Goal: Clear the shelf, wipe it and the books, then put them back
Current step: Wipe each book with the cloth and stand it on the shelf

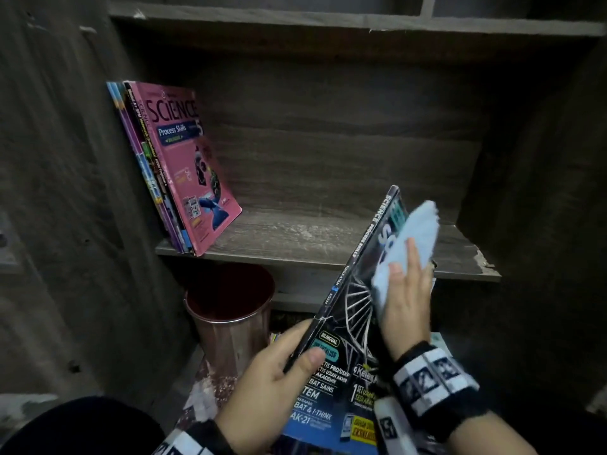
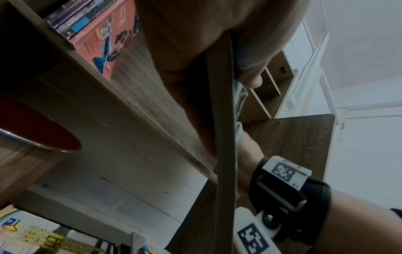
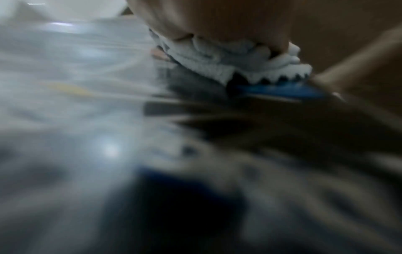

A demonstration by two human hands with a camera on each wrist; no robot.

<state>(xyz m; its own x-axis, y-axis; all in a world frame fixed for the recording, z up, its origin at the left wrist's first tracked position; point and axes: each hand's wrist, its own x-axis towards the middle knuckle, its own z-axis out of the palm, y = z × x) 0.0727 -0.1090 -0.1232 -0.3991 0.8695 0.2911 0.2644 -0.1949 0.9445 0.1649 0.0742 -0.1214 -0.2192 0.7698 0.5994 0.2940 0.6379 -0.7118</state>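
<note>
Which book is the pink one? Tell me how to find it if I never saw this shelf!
Find the wooden shelf in the middle of the cabinet. At its left end a few books lean against the side wall. The pink book is the outermost one, its cover facing out with SCIENCE in big letters; the others show only thin spines.

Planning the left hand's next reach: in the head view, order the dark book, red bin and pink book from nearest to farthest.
1. Dark book: gripped in the left hand.
2. Red bin: just above-left, under the shelf.
3. Pink book: up on the shelf's left end.
</note>
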